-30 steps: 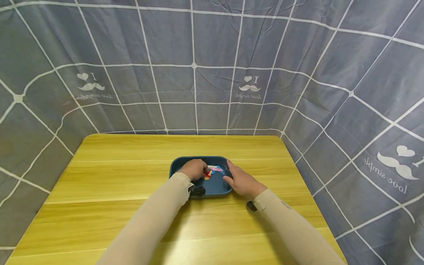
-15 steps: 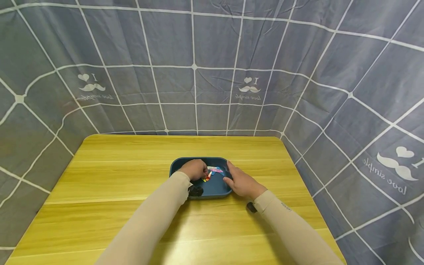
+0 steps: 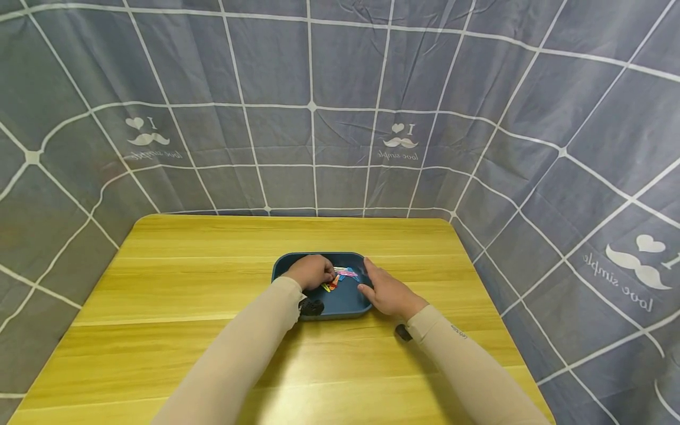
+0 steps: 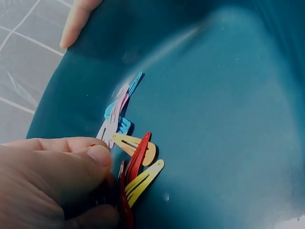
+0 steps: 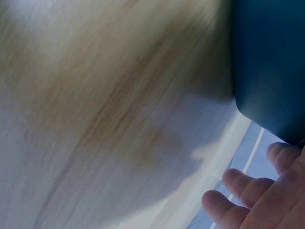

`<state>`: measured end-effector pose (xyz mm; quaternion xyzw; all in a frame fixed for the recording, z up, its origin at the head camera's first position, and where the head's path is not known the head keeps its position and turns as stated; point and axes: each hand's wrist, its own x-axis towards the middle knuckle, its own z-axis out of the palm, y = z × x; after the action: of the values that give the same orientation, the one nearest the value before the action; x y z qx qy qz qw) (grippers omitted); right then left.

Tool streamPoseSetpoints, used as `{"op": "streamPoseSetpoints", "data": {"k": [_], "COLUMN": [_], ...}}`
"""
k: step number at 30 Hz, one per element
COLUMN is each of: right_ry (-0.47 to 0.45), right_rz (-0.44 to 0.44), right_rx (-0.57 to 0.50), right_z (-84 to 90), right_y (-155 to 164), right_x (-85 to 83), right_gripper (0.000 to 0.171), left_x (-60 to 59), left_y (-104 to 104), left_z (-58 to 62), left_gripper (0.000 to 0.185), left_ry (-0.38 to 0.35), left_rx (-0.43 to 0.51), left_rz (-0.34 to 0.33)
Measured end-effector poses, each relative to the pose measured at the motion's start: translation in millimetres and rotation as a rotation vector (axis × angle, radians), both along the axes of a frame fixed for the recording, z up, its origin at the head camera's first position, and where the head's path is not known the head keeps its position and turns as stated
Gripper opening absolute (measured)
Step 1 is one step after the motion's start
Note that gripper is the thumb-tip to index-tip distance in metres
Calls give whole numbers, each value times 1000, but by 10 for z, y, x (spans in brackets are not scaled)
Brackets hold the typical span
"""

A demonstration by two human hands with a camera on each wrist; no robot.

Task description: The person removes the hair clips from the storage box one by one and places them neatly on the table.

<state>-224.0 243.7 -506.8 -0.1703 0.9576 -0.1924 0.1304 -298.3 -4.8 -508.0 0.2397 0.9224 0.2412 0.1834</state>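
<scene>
L hand (image 4: 50,179): thumb on forefinger, gap v. narrow; red trace at tips, can't tell if a clip's held. Just beside, in tray (image 3: 350,300): red clip (image 4: 138,157) overlapping orange clip (image 4: 150,154), w/ yellow clip (image 4: 147,180); pink clip (image 4: 115,117) & blue clip (image 4: 124,125) a bit further. Prob. light, stiff, thin metal, slick paint; not fragile, may skid. Best hold: pinch long edges nr wide end. R hand (image 3: 392,293): fingers fairly straight at tray's R end. Tray sits on bench (image 3: 175,289).

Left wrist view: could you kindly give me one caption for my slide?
Left hand among red, yellow, orange, pink and blue snap hair clips in a teal tray.
</scene>
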Motion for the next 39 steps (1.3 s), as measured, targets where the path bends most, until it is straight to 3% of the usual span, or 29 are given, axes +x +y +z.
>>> {"op": "streamPoseSetpoints", "data": {"k": [4,13,26,33,39], "right_ry": [10,2,-87,-88,-115], "right_rz": [3,-21,-169,-166,-175], "right_rx": [-2,8,-141,-209,-257], "right_z": [-2,-2,-104,-131,-133], "right_y": [-7,-31,-57,-20,1], "right_x": [7,12,50,75,96], "right_gripper": [81,80,78,76,76], "left_x": [-2,49,85,86,96], "left_y": [-24,-98,-233,-280,-313], "left_z": [-4,97,138,185,267], "left_gripper": [16,20,27,25,26], "left_ry": [-1,-2,0,72,89], "left_rx": [9,25,177,200,241], "left_rz": [29,18,34,58,74]}}
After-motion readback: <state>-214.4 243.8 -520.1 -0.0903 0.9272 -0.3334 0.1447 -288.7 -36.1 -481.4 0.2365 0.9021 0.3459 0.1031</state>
